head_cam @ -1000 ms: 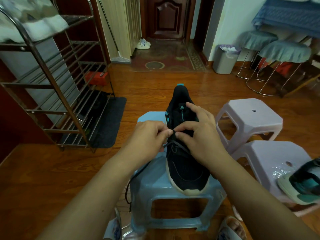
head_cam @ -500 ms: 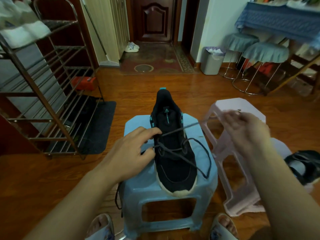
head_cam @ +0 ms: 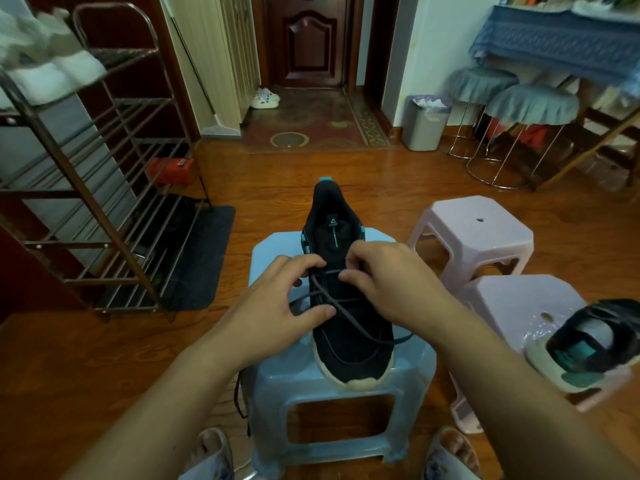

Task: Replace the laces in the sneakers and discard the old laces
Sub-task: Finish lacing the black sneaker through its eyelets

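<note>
hands pinching lace, black sneaker

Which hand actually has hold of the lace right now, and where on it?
The right hand pinches the dark lace near the upper eyelets of the black sneaker. The left hand seems only to steady it; its grip is unclear.

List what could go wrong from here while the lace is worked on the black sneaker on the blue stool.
1. The black sneaker has its toe past the front edge of the blue stool; a hard tug by the left hand or right hand might tip it off.
2. A dark lace end hangs down the stool's left side toward the feet and could snag or be stepped on.
3. The second sneaker overhangs the pink stool near the right arm; an elbow may knock it down.
</note>
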`<move>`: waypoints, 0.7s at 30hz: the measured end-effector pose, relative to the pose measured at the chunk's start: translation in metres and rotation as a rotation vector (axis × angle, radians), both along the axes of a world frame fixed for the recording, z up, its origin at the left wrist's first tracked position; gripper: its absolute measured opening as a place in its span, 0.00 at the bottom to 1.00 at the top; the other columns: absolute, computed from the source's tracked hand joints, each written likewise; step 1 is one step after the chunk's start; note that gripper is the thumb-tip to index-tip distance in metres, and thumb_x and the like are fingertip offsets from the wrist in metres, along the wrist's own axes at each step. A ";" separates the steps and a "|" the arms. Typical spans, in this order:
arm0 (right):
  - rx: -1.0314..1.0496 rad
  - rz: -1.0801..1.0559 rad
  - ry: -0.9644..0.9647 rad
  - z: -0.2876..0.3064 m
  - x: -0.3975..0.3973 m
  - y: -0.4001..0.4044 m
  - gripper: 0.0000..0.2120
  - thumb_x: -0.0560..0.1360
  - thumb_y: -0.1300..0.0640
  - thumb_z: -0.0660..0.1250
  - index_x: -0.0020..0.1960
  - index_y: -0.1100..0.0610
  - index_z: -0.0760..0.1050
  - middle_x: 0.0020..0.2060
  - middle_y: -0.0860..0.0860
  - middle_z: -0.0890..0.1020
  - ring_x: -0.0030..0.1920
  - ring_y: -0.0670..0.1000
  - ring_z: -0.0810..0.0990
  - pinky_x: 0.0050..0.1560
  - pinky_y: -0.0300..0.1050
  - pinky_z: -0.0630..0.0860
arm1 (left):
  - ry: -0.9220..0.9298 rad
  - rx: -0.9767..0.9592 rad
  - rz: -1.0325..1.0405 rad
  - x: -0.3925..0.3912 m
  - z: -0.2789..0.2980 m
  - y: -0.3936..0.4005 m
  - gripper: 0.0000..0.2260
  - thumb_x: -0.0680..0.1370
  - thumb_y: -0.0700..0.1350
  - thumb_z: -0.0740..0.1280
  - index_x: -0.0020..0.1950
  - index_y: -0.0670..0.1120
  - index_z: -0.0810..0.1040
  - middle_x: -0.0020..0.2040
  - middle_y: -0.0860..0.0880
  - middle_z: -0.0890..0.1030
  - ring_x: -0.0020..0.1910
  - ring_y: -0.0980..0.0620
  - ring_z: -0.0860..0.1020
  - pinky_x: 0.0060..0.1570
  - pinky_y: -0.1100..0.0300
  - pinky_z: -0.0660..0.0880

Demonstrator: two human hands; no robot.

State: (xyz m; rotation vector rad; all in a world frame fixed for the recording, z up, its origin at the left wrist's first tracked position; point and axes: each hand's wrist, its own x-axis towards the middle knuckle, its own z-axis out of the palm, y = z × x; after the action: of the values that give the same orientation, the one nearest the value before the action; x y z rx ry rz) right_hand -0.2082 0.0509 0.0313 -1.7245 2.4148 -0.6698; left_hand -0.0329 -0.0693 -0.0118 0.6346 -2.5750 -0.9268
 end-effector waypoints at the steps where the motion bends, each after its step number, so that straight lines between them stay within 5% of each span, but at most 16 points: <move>1: -0.018 -0.041 -0.074 0.001 -0.005 0.001 0.07 0.79 0.48 0.68 0.45 0.48 0.74 0.37 0.45 0.76 0.41 0.48 0.77 0.38 0.45 0.72 | 0.000 0.001 0.002 0.000 -0.001 0.000 0.25 0.75 0.62 0.72 0.69 0.69 0.65 0.59 0.64 0.70 0.62 0.66 0.69 0.61 0.57 0.71; 6: -0.124 -0.938 -0.336 -0.005 -0.089 0.053 0.06 0.81 0.56 0.65 0.55 0.58 0.77 0.44 0.56 0.79 0.42 0.54 0.78 0.38 0.49 0.74 | -0.029 -0.019 0.026 0.003 -0.001 0.000 0.25 0.74 0.64 0.71 0.68 0.69 0.64 0.60 0.62 0.70 0.61 0.61 0.71 0.60 0.54 0.73; 8: 0.050 -1.036 -0.309 -0.014 -0.100 0.068 0.09 0.82 0.57 0.64 0.56 0.63 0.76 0.42 0.58 0.78 0.39 0.54 0.77 0.37 0.49 0.75 | -0.035 -0.018 0.018 0.004 0.000 -0.001 0.25 0.75 0.64 0.71 0.67 0.69 0.64 0.61 0.62 0.70 0.61 0.62 0.71 0.61 0.54 0.73; 12: -0.023 -0.542 -0.338 -0.012 -0.072 0.041 0.15 0.80 0.49 0.67 0.64 0.53 0.77 0.55 0.51 0.82 0.52 0.51 0.80 0.51 0.50 0.80 | -0.026 0.011 0.004 0.002 0.001 0.000 0.25 0.75 0.63 0.71 0.68 0.69 0.64 0.61 0.63 0.69 0.63 0.63 0.70 0.64 0.55 0.71; 15: -0.048 -0.198 -0.298 -0.003 -0.036 0.023 0.11 0.78 0.43 0.68 0.57 0.46 0.78 0.39 0.45 0.80 0.39 0.44 0.78 0.38 0.41 0.73 | -0.017 0.022 0.001 0.000 0.001 0.001 0.26 0.74 0.63 0.70 0.69 0.69 0.64 0.62 0.63 0.69 0.63 0.63 0.70 0.63 0.55 0.71; 17: -0.006 -0.152 -0.212 -0.009 -0.024 0.017 0.07 0.78 0.44 0.70 0.51 0.46 0.77 0.33 0.45 0.76 0.35 0.44 0.75 0.33 0.42 0.66 | -0.023 0.026 0.003 0.001 0.001 0.002 0.26 0.74 0.63 0.71 0.69 0.69 0.64 0.62 0.63 0.70 0.63 0.64 0.70 0.63 0.56 0.71; 21: 0.008 -0.122 -0.174 -0.012 -0.024 0.015 0.08 0.79 0.48 0.69 0.44 0.50 0.77 0.33 0.48 0.78 0.36 0.48 0.76 0.36 0.48 0.71 | -0.043 0.027 0.005 0.003 0.005 0.003 0.26 0.75 0.62 0.71 0.69 0.68 0.64 0.62 0.62 0.69 0.64 0.63 0.69 0.63 0.57 0.70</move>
State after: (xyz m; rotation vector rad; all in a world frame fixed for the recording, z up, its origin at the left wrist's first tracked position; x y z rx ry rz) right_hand -0.2318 0.0655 0.0197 -1.4583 2.4117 -0.7880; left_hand -0.0298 -0.0663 -0.0071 0.6755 -2.6018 -0.9581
